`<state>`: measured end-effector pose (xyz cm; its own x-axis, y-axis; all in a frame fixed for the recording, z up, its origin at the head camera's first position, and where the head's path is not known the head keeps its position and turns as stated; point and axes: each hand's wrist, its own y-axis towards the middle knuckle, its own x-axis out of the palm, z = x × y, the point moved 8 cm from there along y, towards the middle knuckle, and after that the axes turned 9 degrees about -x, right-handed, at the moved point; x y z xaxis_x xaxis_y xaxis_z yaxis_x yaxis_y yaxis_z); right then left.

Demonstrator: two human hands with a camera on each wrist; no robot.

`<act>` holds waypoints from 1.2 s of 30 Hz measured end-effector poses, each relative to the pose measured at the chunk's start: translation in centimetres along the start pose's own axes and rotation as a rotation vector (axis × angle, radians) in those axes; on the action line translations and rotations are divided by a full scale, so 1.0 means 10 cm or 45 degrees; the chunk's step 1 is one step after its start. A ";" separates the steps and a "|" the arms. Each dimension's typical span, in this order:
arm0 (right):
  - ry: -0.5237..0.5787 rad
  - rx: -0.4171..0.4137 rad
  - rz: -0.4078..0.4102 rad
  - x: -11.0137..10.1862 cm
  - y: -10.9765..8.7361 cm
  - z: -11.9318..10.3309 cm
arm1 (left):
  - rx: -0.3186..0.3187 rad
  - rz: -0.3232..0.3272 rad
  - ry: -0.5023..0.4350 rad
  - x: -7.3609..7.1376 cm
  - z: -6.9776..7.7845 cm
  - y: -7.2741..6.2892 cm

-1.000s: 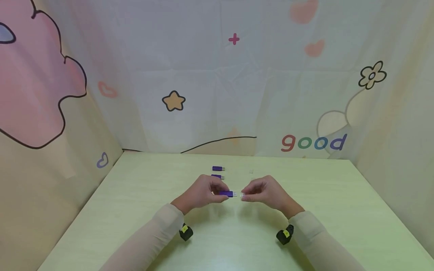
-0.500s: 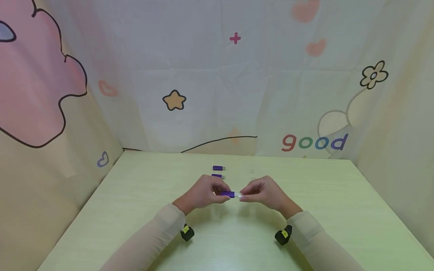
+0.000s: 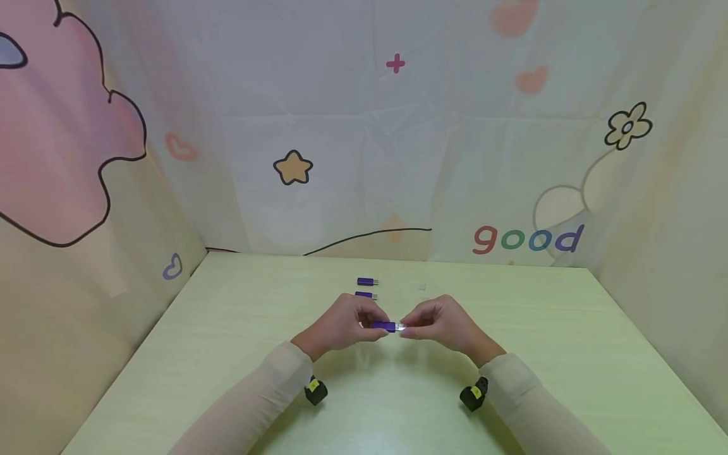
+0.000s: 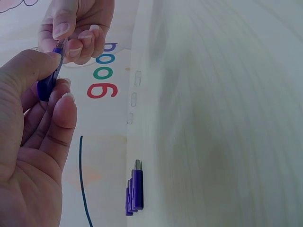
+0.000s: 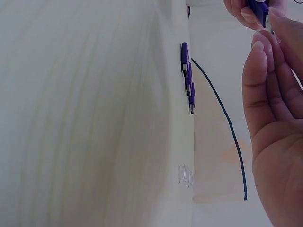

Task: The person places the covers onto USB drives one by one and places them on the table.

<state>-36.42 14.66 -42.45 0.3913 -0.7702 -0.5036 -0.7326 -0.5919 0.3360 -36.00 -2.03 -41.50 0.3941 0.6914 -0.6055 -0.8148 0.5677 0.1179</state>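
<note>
My left hand (image 3: 348, 322) pinches a purple USB stick (image 3: 383, 327) between thumb and fingers, its metal plug pointing right. My right hand (image 3: 442, 322) pinches a small clear cap (image 3: 400, 327) that sits over the plug's end. How far the cap covers the plug is hard to tell, since fingertips hide part of it. Both hands are above the table. In the left wrist view the stick (image 4: 46, 87) slants up towards the right hand (image 4: 78, 30). The right wrist view shows only part of the stick (image 5: 258, 9), at the top edge.
Three more purple USB sticks (image 4: 136, 189) lie in a row on the table (image 3: 227, 303), plugs facing right; the left hand hides part of the row in the head view. Three clear caps (image 4: 134, 99) lie to their right. A printed cloth (image 3: 341, 126) hangs behind.
A gap stood between plug and cap a second ago. The hands have drawn together, and the cap is now over the end of the plug.
</note>
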 end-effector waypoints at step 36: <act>-0.077 -0.006 0.006 0.00 0.04 -0.03 | 0.089 0.002 0.103 0.02 0.07 0.02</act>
<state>-36.54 14.35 -42.05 0.3535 -0.7573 -0.5492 -0.7317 -0.5896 0.3421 -35.74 -1.46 -41.04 0.3552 0.6556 -0.6663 -0.7826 0.5984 0.1716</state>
